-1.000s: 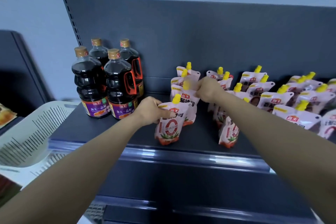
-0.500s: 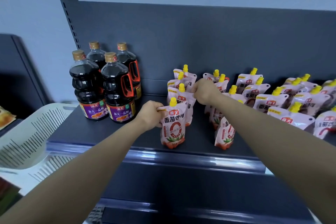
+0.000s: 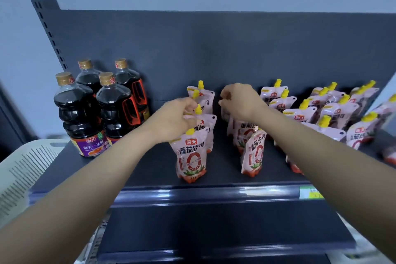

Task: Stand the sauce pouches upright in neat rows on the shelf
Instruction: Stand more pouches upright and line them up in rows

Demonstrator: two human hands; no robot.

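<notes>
Pink sauce pouches with yellow spouts stand in rows on the dark shelf (image 3: 150,169). The left row runs from a front pouch (image 3: 191,156) to a back pouch (image 3: 202,97). My left hand (image 3: 177,118) grips the top of a middle pouch (image 3: 206,123) in that row. My right hand (image 3: 240,100) is curled over the back of the second row, pinching a pouch top that it hides. That row's front pouch (image 3: 254,154) stands turned slightly to the left. Further right, more pouches (image 3: 300,113) lean backwards in looser rows.
Several dark soy sauce bottles (image 3: 81,113) stand at the shelf's left end. A white slotted basket (image 3: 21,169) sits left of the shelf, below its edge. A lower shelf (image 3: 214,227) juts out beneath. A yellow-green price tag (image 3: 310,193) is on the front rail.
My left hand let go of the front pouch and reached back to the one behind it. My right hand shifted right, from the left row to the second row.
</notes>
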